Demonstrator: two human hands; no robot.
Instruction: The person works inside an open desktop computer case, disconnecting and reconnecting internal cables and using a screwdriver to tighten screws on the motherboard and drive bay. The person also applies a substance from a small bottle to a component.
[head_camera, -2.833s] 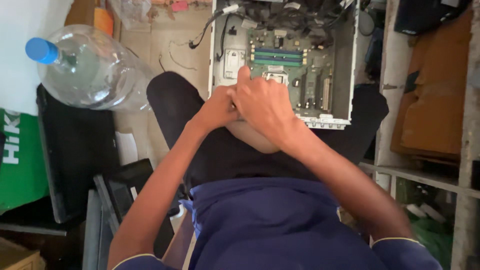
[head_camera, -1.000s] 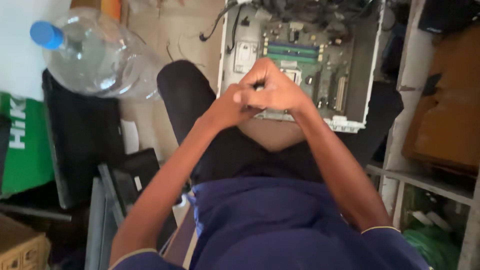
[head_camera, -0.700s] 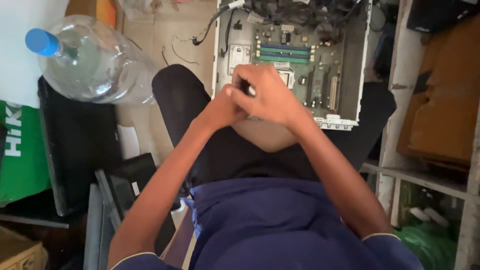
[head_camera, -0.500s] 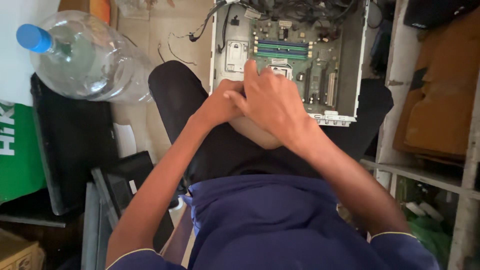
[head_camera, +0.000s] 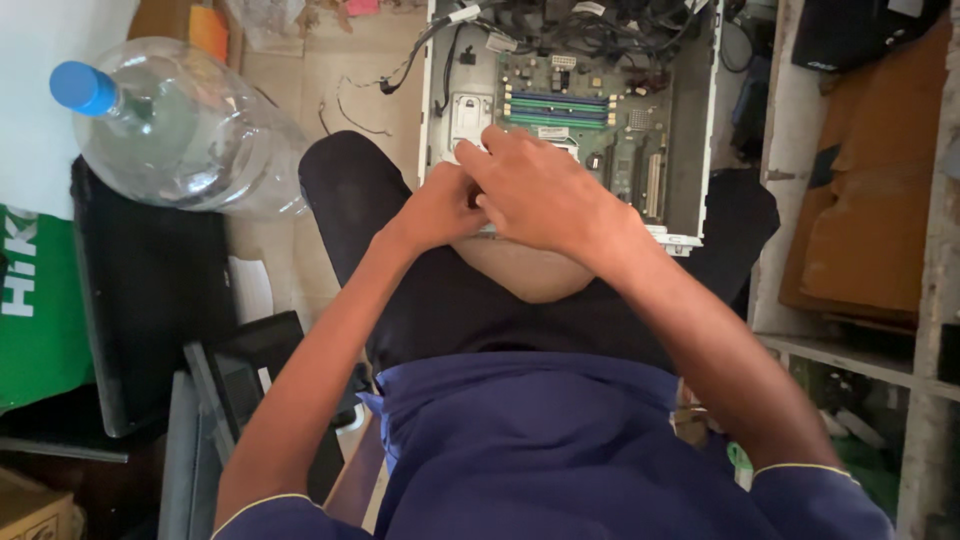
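my left hand (head_camera: 440, 205) and right hand (head_camera: 545, 195) press together, perhaps pinching something small; steady above the open grey metal computer case (head_camera: 570, 110).

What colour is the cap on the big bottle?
Blue; the cap shows clearly in the head view.

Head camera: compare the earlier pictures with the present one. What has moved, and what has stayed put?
The left hand and right hand stay pressed together, shifting only slightly over the near edge of the open computer case. What they pinch is hidden, and nothing visible was picked up or released. The big clear water bottle and the case stay where they were.
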